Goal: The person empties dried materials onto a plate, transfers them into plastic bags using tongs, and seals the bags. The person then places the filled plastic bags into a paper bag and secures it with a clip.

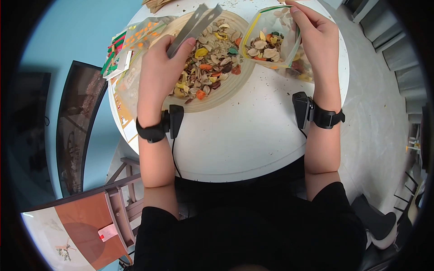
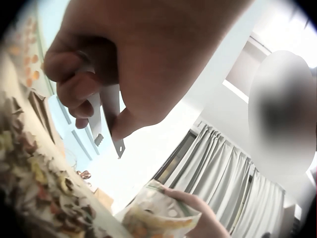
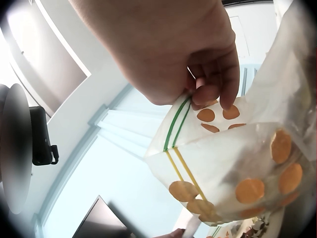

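Observation:
My left hand (image 1: 156, 74) grips metal tongs (image 1: 195, 29), thumb on one side and fingers on the other. Their flat tips stand apart above the dried petals (image 1: 212, 49) heaped on a round wooden plate (image 1: 237, 83); nothing shows between the tips. At the right, my right hand (image 1: 320, 43) pinches the top edge of a clear zip bag (image 3: 237, 161) printed with orange dots. The bag's mouth is spread wide, and a pile of dried petals (image 1: 266, 50) lies inside it. In the left wrist view the tongs (image 2: 111, 114) point away from the palm.
Another dotted zip bag (image 1: 144, 34) and red and green packets (image 1: 115, 52) lie left of the plate. Brown paper (image 1: 156, 4) is at the far edge. Small crumbs dot the white round table (image 1: 235, 144). A chair (image 1: 120, 198) stands at the lower left.

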`<control>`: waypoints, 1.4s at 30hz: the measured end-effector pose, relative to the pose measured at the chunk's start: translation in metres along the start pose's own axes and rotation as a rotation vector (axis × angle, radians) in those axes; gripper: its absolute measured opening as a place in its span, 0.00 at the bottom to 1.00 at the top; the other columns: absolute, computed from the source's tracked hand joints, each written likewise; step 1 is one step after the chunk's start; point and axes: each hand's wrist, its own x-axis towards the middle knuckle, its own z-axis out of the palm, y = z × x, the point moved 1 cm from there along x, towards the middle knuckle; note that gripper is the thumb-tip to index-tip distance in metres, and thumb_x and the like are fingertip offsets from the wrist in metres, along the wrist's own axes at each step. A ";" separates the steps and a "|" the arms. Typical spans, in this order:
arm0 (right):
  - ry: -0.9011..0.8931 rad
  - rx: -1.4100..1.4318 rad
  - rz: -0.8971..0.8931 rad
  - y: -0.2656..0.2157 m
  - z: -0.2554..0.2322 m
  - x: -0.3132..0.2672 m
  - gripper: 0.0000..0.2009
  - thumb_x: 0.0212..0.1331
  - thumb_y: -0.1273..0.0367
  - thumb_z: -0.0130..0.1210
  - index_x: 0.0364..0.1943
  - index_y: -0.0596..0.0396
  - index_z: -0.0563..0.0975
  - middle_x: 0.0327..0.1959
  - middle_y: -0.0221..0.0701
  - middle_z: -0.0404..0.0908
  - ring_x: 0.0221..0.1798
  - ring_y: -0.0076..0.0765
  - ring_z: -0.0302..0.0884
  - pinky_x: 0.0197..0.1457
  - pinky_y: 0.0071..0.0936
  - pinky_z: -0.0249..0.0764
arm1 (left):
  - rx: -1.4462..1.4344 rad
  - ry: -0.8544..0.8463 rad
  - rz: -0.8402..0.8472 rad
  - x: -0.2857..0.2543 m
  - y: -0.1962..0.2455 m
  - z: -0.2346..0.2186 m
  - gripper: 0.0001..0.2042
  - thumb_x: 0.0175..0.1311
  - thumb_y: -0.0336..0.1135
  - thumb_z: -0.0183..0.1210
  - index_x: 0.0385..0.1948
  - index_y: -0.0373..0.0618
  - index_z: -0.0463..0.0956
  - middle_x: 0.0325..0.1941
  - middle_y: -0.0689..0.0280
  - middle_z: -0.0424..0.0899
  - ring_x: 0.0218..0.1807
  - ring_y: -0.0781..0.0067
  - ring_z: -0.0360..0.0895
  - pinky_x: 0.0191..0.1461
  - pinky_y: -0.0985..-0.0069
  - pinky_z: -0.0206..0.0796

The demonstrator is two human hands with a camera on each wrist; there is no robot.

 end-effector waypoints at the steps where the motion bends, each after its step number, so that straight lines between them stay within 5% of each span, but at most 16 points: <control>1: 0.018 -0.009 0.009 -0.002 0.001 -0.001 0.14 0.71 0.71 0.55 0.52 0.68 0.84 0.37 0.32 0.88 0.37 0.20 0.81 0.40 0.18 0.76 | 0.077 0.003 0.008 0.008 -0.013 0.010 0.25 0.67 0.55 0.64 0.40 0.33 0.82 0.25 0.63 0.81 0.28 0.74 0.73 0.35 0.73 0.66; 8: 0.024 -0.032 0.029 -0.002 -0.001 -0.001 0.14 0.71 0.71 0.55 0.51 0.68 0.84 0.36 0.31 0.88 0.36 0.20 0.80 0.39 0.18 0.75 | 0.050 -0.198 -0.069 0.008 -0.019 0.021 0.28 0.65 0.57 0.65 0.45 0.33 0.81 0.26 0.60 0.81 0.31 0.71 0.76 0.39 0.71 0.68; 11: 0.041 -0.031 0.027 -0.006 0.002 -0.003 0.14 0.71 0.71 0.55 0.51 0.68 0.84 0.36 0.30 0.88 0.36 0.19 0.80 0.38 0.18 0.75 | 0.083 -0.227 -0.052 0.001 -0.011 0.017 0.25 0.66 0.54 0.64 0.45 0.34 0.82 0.28 0.49 0.84 0.31 0.52 0.81 0.40 0.64 0.72; 14: 0.036 -0.033 0.029 -0.005 0.001 -0.003 0.14 0.71 0.71 0.55 0.51 0.69 0.84 0.36 0.31 0.88 0.35 0.20 0.80 0.38 0.18 0.75 | 0.088 -0.171 0.077 -0.006 -0.010 0.021 0.24 0.66 0.53 0.65 0.41 0.34 0.82 0.28 0.49 0.84 0.32 0.49 0.81 0.40 0.63 0.72; 17: 0.022 -0.040 0.021 -0.002 -0.001 -0.001 0.14 0.71 0.71 0.55 0.51 0.69 0.84 0.37 0.31 0.88 0.36 0.20 0.80 0.38 0.18 0.76 | 0.073 -0.220 0.060 -0.013 -0.003 0.022 0.24 0.66 0.54 0.65 0.43 0.36 0.81 0.27 0.57 0.80 0.29 0.66 0.73 0.39 0.71 0.67; 26: 0.025 -0.013 0.025 -0.001 -0.001 -0.001 0.14 0.71 0.71 0.55 0.51 0.69 0.84 0.38 0.33 0.88 0.36 0.21 0.81 0.39 0.18 0.76 | 0.030 -0.339 -0.067 -0.018 0.008 0.008 0.24 0.66 0.54 0.66 0.41 0.36 0.81 0.27 0.61 0.80 0.29 0.70 0.73 0.38 0.71 0.66; 35: 0.072 -0.062 0.000 -0.007 0.000 -0.003 0.14 0.71 0.71 0.55 0.52 0.70 0.83 0.38 0.33 0.88 0.37 0.21 0.81 0.39 0.17 0.75 | 0.110 -0.184 0.101 -0.031 0.000 0.013 0.25 0.65 0.52 0.66 0.46 0.33 0.82 0.31 0.52 0.85 0.32 0.63 0.80 0.40 0.69 0.70; 42: 0.052 -0.047 0.021 -0.007 0.002 -0.004 0.14 0.71 0.71 0.55 0.51 0.69 0.84 0.38 0.32 0.87 0.36 0.20 0.80 0.39 0.17 0.75 | 0.180 -0.150 -0.090 -0.035 -0.021 -0.002 0.26 0.65 0.54 0.66 0.44 0.33 0.82 0.23 0.56 0.81 0.26 0.65 0.77 0.35 0.68 0.68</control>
